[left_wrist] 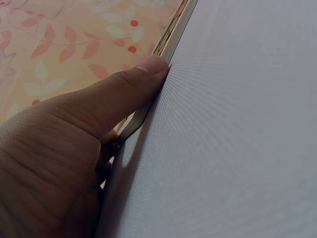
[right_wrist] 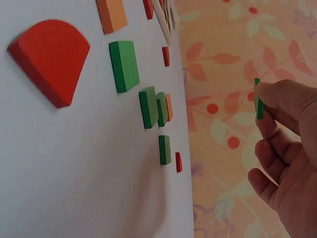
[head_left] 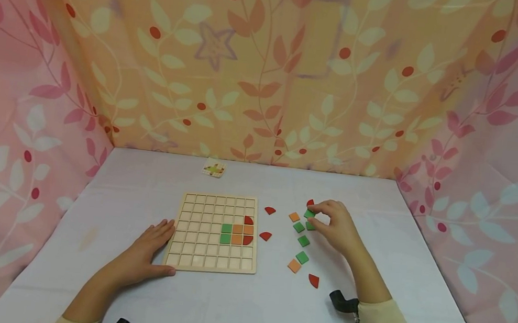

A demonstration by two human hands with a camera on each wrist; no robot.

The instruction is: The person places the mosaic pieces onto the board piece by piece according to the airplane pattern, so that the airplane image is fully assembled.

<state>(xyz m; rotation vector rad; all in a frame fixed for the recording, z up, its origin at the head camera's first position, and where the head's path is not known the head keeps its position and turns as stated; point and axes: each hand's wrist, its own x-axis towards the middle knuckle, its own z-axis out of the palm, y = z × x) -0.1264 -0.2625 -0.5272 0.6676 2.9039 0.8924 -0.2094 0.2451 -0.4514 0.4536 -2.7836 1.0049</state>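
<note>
A wooden grid board [head_left: 196, 257] lies on the table with green, orange and red pieces set in cells at its right side. My left hand [head_left: 145, 249] rests at the board's lower left corner, fingers extended along the left side and thumb on the near edge; the thumb [left_wrist: 133, 84] presses that edge in the left wrist view. Between thumb and index finger, my right hand [head_left: 335, 225] pinches a green square tile [right_wrist: 258, 99], held above the table. Beneath and around this hand lie loose green tiles [head_left: 304, 241] and a partly covered red quarter-round piece [head_left: 310, 202].
Orange tiles [head_left: 294, 266] lie among the loose green ones. Red quarter-round pieces [head_left: 265, 236] sit just right of the board, and another red piece [head_left: 314, 281] lies nearer the front. A small patterned card [head_left: 214, 168] is at the back. Patterned curtains [head_left: 267, 78] enclose the table.
</note>
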